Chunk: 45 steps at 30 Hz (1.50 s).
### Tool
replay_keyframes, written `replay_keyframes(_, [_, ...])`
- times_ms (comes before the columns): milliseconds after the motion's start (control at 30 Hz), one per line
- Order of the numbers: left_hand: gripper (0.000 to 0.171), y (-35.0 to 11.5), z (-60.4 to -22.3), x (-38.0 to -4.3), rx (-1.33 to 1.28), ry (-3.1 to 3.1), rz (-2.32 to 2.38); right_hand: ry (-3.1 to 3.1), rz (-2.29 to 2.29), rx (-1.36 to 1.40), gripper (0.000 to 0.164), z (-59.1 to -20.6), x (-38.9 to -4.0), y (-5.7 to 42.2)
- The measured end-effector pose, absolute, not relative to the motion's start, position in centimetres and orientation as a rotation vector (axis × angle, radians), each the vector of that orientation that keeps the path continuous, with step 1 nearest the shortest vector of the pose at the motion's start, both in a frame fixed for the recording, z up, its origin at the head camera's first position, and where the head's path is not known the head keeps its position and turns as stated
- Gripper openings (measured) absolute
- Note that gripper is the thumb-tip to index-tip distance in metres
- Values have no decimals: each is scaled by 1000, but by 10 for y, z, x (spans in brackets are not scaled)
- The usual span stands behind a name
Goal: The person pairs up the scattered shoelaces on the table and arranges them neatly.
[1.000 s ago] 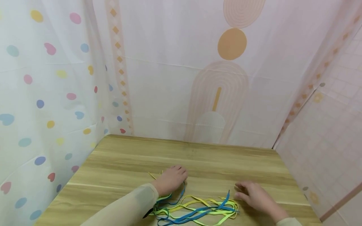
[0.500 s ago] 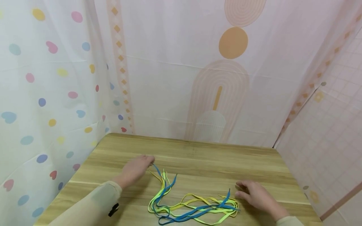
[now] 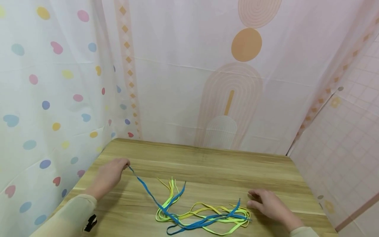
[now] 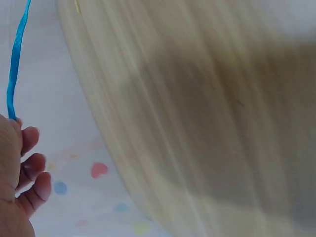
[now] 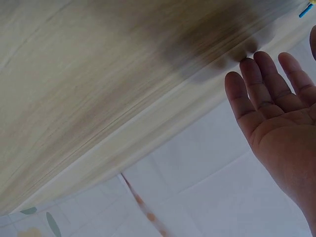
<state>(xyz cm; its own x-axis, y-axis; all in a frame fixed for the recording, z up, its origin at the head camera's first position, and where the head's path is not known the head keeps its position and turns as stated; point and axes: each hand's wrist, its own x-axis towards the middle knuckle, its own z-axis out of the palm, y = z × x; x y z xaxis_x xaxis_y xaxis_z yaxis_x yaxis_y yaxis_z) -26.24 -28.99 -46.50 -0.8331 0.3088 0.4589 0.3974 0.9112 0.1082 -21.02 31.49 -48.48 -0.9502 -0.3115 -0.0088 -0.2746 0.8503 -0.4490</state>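
Observation:
My left hand pinches the end of a blue shoelace, drawn out taut toward the left side of the table. In the left wrist view the blue lace runs up from between thumb and forefinger. The rest of that lace lies in a loose tangle with yellow laces and neon green laces on the tabletop. Beside the pile's right end, my right hand rests with relaxed fingers and holds nothing. Its palm and loosely extended fingers show in the right wrist view.
The wood-grain table reaches back to a white patterned curtain. A dotted curtain hangs along the left side, and a checked one on the right. A black band or clip sits on the left sleeve.
My left hand has moved left from over the pile, pulling one blue lace end out straight. The other lace ends on that side came into view. My right hand has stayed put.

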Motion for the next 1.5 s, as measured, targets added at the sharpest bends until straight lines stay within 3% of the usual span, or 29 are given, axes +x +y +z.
replay_keyframes(167, [6, -306, -475, -262, -476, -2668, -261, 2975, -651, -530, 48, -484, -208, 314])
replay_keyframes(400, [12, -318, -487, -263, -467, -2771, -243, 3050, -552, -837, 24, -486, -204, 303])
replay_keyframes(633, [16, -328, -498, -266, -535, -2883, -188, 3088, -384, -1056, 19, -492, -212, 288])
replay_keyframes(800, [18, -333, -502, -263, -517, -2948, -231, 3068, -388, -1010, 14, -495, -217, 282])
replay_keyframes(1133, [19, -341, -503, -259, -439, -3010, -240, 3079, -188, -926, 22, -504, -217, 285])
replay_keyframes(1367, [19, -346, -503, -259, -445, -2970, -296, 3072, -585, -753, 21, -494, -213, 305])
replay_keyframes(1500, [14, -347, -496, -264, -430, -2937, -326, 3141, -624, -717, 12, -480, -219, 321])
